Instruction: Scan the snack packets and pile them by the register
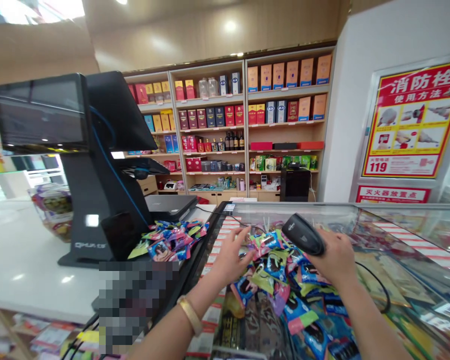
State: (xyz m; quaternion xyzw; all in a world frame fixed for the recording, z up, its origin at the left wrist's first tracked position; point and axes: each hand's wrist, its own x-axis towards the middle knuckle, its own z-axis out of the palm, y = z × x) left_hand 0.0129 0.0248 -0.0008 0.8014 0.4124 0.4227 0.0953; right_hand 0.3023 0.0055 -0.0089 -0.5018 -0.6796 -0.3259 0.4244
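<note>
My right hand (pixel 336 256) is wrapped round a black barcode scanner (pixel 303 234), its head tilted up and left above the packets. A black cable curves away behind that wrist. My left hand (pixel 230 256), with a gold bracelet on its wrist, has its fingers apart at the left edge of a pile of small wrapped snack packets (pixel 275 265). Whether its fingertips touch a packet I cannot tell. The packets are blue, green and pink, heaped on a glass-topped counter (pixel 363 235). A second heap of the same packets (pixel 172 240) lies further left, beside the checkout terminal.
The black checkout terminal (pixel 97 200) stands on a white counter (pixel 33 270) at the left, with a clear jar (pixel 54 210) behind it. Shelves of boxes and bottles (pixel 213 117) line the back wall. A red fire-hydrant sign (pixel 412 120) hangs at the right.
</note>
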